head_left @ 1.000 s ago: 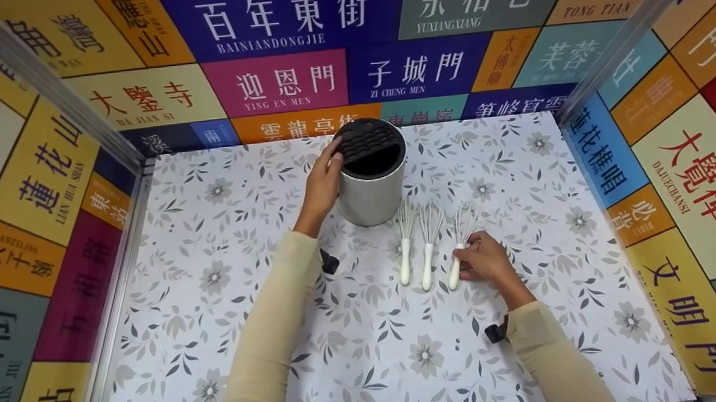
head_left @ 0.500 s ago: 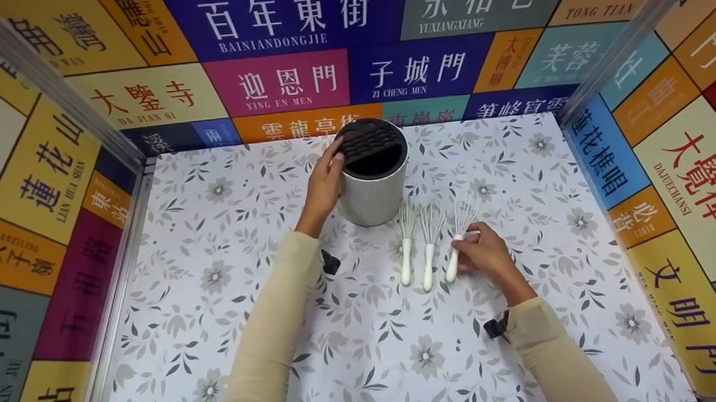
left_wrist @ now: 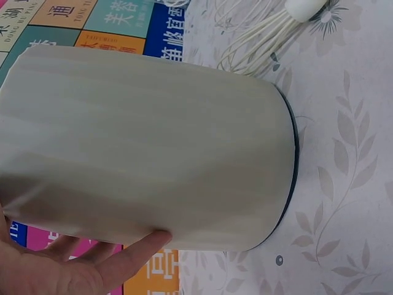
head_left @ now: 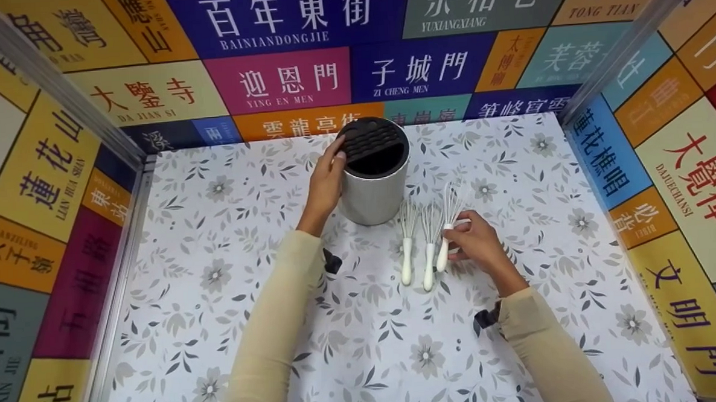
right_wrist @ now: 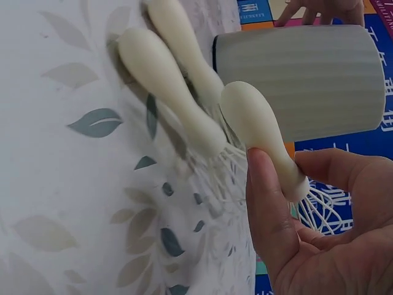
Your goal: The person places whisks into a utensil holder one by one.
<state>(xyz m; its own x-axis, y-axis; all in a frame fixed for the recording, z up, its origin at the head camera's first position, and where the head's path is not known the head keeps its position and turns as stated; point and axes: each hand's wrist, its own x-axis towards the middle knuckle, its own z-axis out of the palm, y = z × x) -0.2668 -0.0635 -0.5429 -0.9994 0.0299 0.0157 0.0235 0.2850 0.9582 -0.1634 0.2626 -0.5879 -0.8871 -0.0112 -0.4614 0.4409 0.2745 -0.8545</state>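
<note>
1. Right of centre in the frame, the right hand [head_left: 474, 238] pinches a white whisk [head_left: 442, 254]; its grip is nearly closed, thumb and finger on the handle below the wires.
2. Just left of it, the middle whisk [head_left: 428, 267] and the left whisk [head_left: 406, 262] lie on the counter [head_left: 425, 355], wires pointing toward the top.
3. These two stand between the held whisk and the lower part of a grey canister [head_left: 373, 197], upright at upper centre. Whether the held handle touches the middle whisk, I cannot tell.
4. A black slotted insert [head_left: 364, 140] blocks the back part of the canister's mouth; the front part is a dark gap.
5. The left hand [head_left: 327, 178] touches the canister's left side and rim, its grip loose, fingers fairly straight.
6. Colourful lettered panels [head_left: 292, 77] wall the top, left and right; dark wrist straps sit beside beige sleeves [head_left: 273, 325].
</note>
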